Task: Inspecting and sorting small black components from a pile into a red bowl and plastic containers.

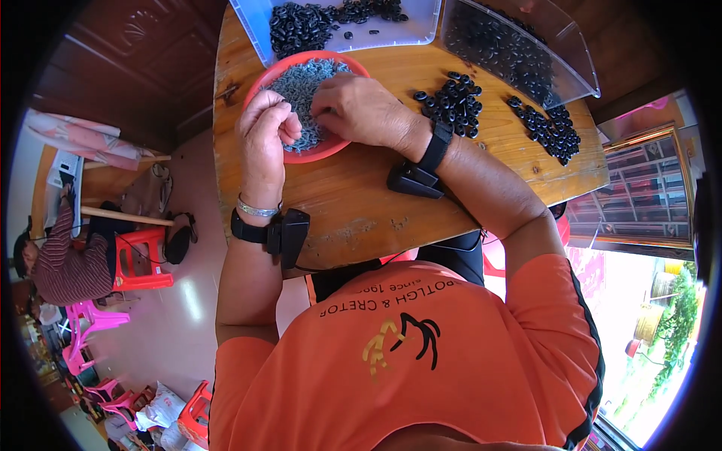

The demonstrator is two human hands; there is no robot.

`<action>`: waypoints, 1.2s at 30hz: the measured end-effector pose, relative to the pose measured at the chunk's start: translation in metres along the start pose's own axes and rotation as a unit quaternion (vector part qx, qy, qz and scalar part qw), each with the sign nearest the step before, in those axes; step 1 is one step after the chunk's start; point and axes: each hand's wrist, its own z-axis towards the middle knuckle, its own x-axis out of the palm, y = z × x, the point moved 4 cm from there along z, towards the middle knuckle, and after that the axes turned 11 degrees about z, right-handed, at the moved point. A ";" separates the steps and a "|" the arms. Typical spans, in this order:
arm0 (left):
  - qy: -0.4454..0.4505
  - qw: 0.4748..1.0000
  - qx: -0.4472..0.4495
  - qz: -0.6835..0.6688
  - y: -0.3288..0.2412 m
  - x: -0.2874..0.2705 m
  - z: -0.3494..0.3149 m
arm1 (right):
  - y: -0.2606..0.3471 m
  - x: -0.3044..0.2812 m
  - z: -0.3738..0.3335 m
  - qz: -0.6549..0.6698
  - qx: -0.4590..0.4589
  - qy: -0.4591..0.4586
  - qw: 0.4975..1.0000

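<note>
A round red bowl [320, 155] filled with small grey metal pieces, perhaps screws [301, 81], stands on the wooden table [353, 195]. At the bowl's left rim is my left hand [263, 129], its fingers curled and the fingertips close together. Over the right part of the bowl my right hand [355, 109] bends down with its fingers drawn together. Whatever either hand holds is too small or too hidden to make out. A pile of small black rounded parts [456, 105] lies to the right of my right hand.
Behind the bowl a clear plastic bin [257, 34] holds more black parts. Another clear bin [575, 75] stands far right, with a second black pile [549, 134] before it. Left of the table, a person [71, 263] sits near a red stool [143, 259].
</note>
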 end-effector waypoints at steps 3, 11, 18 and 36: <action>0.006 1.000 0.003 0.005 -0.001 -0.001 0.001 | -0.009 -0.006 0.001 0.095 0.064 0.003 0.993; 0.005 1.000 -0.001 0.000 -0.008 0.006 -0.001 | -0.028 -0.008 0.002 0.426 0.159 -0.008 0.891; 0.031 0.996 0.063 0.052 -0.013 0.015 -0.007 | -0.020 -0.008 -0.001 0.619 0.204 -0.024 0.758; 0.018 0.998 -0.018 -0.060 0.000 0.011 -0.003 | 0.000 -0.010 0.002 0.387 0.129 -0.009 0.913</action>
